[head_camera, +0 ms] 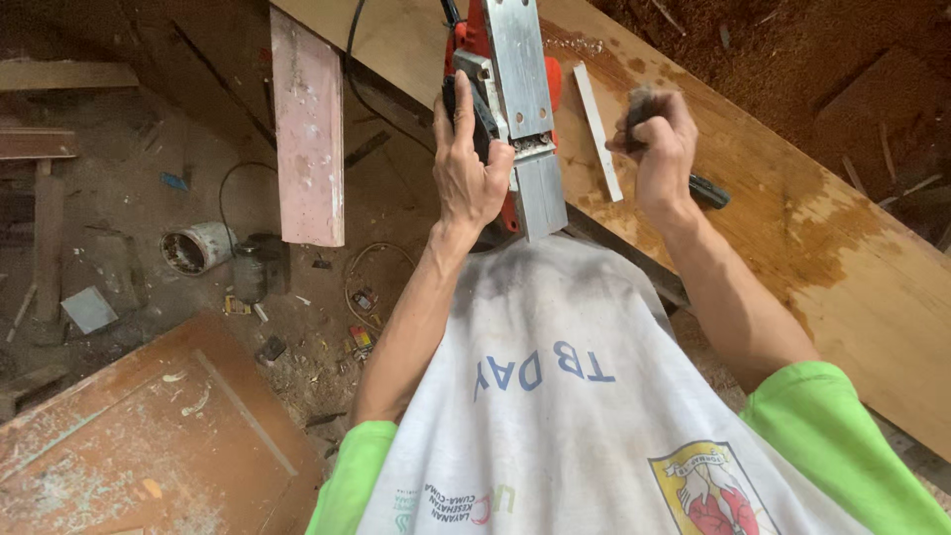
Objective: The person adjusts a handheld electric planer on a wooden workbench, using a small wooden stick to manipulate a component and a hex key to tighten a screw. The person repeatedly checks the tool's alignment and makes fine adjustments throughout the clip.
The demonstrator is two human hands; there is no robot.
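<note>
An electric planer (pixel 520 99) with a red body and a shiny metal sole is turned sole-up over the edge of a wooden board (pixel 792 198). My left hand (pixel 466 163) grips its left side near the blade slot. To the right, my right hand (pixel 659 144) is closed on a small dark tool, held just above the board; its dark end pokes out near the wrist. A thin white strip (pixel 598 129) lies on the board between the planer and my right hand.
A pink-painted plank (pixel 309 129) leans to the left of the planer. Below lie a dirt floor with a white can (pixel 198 248), a dark jar (pixel 250 272), scraps and cable. A worn brown panel (pixel 149 436) fills the lower left. Sawdust is piled at the upper right.
</note>
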